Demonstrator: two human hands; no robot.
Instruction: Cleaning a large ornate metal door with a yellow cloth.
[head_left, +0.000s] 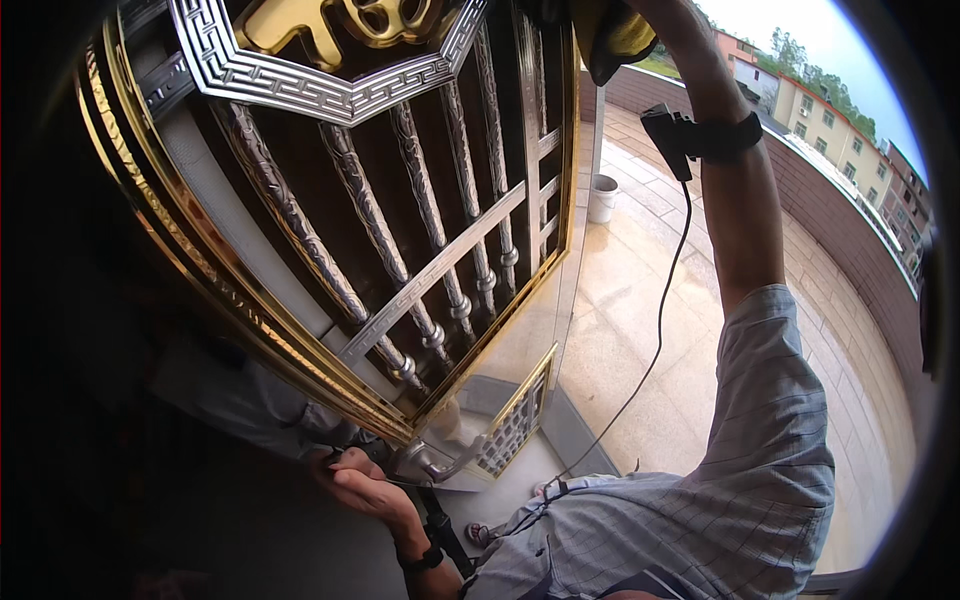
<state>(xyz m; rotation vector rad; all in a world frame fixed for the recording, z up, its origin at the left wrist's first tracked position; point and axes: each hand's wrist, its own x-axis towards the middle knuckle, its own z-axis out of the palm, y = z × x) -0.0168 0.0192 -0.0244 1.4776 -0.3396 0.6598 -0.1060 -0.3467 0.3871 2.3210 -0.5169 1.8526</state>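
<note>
My left hand is at the lower left, its fingers curled against a dark glossy surface that mirrors it. Whether something small sits between the fingers is unclear. Close to its right is a metal lever handle, beside the lower corner of an ornate metal door with silver bars and gold trim. My right arm reaches up past the door's far edge, and the hand is out of view beyond the top. By that wrist is a yellow and black object, cut off by the frame and not clear in kind.
A black device strapped to my right forearm trails a thin cable to my waist. On the tiled terrace stands a white bucket. A gold-framed lattice panel is below the door. A brick parapet bounds the terrace.
</note>
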